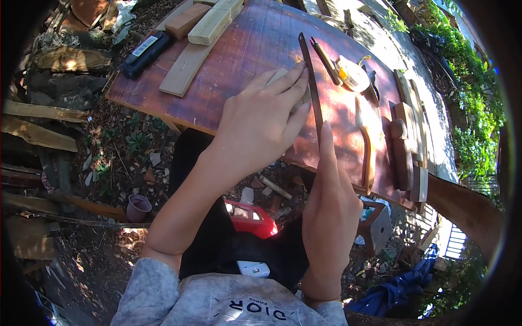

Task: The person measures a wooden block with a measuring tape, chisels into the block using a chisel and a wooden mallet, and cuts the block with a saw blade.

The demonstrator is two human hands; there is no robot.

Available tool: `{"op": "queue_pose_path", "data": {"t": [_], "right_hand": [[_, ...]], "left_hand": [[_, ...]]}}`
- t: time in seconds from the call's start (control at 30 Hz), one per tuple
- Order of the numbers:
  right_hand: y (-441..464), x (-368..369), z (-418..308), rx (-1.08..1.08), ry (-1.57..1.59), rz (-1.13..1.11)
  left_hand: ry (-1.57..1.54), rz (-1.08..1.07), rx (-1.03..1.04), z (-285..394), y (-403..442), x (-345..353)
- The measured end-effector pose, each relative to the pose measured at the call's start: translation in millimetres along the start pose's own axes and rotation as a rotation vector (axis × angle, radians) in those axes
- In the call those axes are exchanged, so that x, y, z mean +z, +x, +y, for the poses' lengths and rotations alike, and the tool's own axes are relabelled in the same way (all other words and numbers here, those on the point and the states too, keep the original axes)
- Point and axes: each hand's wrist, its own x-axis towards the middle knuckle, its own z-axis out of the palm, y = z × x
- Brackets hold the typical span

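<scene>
My left hand [261,111] presses down on a small pale piece of wood [276,77] on the table, its fingers mostly covering it. Along the wood's right side stands a long, thin dark blade [311,81], which looks like a hand saw seen nearly edge-on. My right hand [333,204] is closed around its near end, with the index finger stretched along the blade. The saw's handle is hidden inside that hand. Beyond the blade lie a slim dark pen-like tool [325,61] and a yellow-and-white tape measure [352,75].
The reddish-brown table [247,41] holds wooden boards [187,70] and a black case [147,54] at left. On the right lie a curved wooden handle [366,146] and dark wooden tools [400,155]. A red plastic stool or crate [253,220] sits below the table, and scrap wood [43,111] lies left.
</scene>
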Motion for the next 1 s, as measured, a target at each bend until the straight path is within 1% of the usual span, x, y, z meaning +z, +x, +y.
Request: {"op": "queue_pose_path", "data": {"t": [0.1, 0.17, 0.27, 0.3, 0.4, 0.5, 0.57, 0.7, 0.8, 1.0], "right_hand": [[-5.0, -0.3, 1.6, -0.013, 0.026, 0.025], [0.2, -2.8, -0.8, 0.007, 0.011, -0.024], [20.6, 9.1, -3.9, 0.075, 0.125, 0.038], [24.0, 13.5, -1.1, 0.046, 0.139, 0.078], [20.4, 10.1, -1.3, 0.082, 0.097, 0.015], [1.1, 0.7, 4.8, 0.019, -0.011, -0.04], [-3.4, -1.5, 4.0, 0.014, -0.003, -0.043], [10.1, -1.0, -1.4, 0.116, 0.023, -0.065], [23.9, 12.4, 4.6, 0.033, 0.026, 0.028], [3.7, -10.7, 1.1, 0.1, 0.092, -0.09]], "left_hand": [[0.003, -0.007, 0.007, -0.7, -1.1, -0.7], [0.008, -0.022, 0.034, -1.8, -0.4, -0.8], [0.022, -0.027, 0.053, -1.7, 1.8, -1.0], [0.034, -0.026, 0.044, -0.1, 1.2, -1.3], [0.032, -0.028, 0.027, 0.3, 0.4, -1.3], [0.039, 0.028, 0.049, -0.4, 2.2, 2.8], [0.047, 0.044, 0.062, -1.4, 1.5, 4.9], [0.069, 0.006, 0.1, -3.1, 3.8, 3.7], [0.111, -0.01, 0.096, -2.1, 4.3, 3.2], [0.069, -0.032, 0.037, 2.2, 5.2, 2.0]]}}
